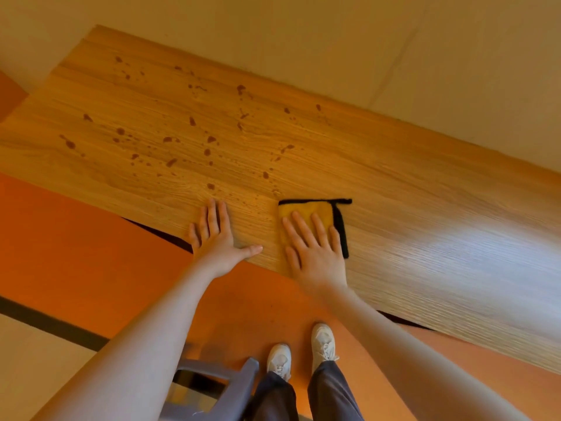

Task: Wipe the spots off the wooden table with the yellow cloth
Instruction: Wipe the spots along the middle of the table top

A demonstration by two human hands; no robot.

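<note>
A yellow cloth [321,211] with a black border lies folded on the wooden table [394,192] near its front edge. My right hand [314,249] presses flat on the cloth, fingers straight and spread. My left hand [217,238] rests flat on the bare tabletop to the left of the cloth, fingers straight, thumb out. Several dark brown spots [170,141] are scattered over the table's left and middle part, beyond both hands. The nearest spots [211,186] lie just past my left fingertips.
The table stands against a pale wall [334,41]. The floor [91,253] below is orange. A grey chair [230,387] stands at my left leg, and my white shoes [303,350] are under the table's front edge. The right part of the tabletop shows a bright glare.
</note>
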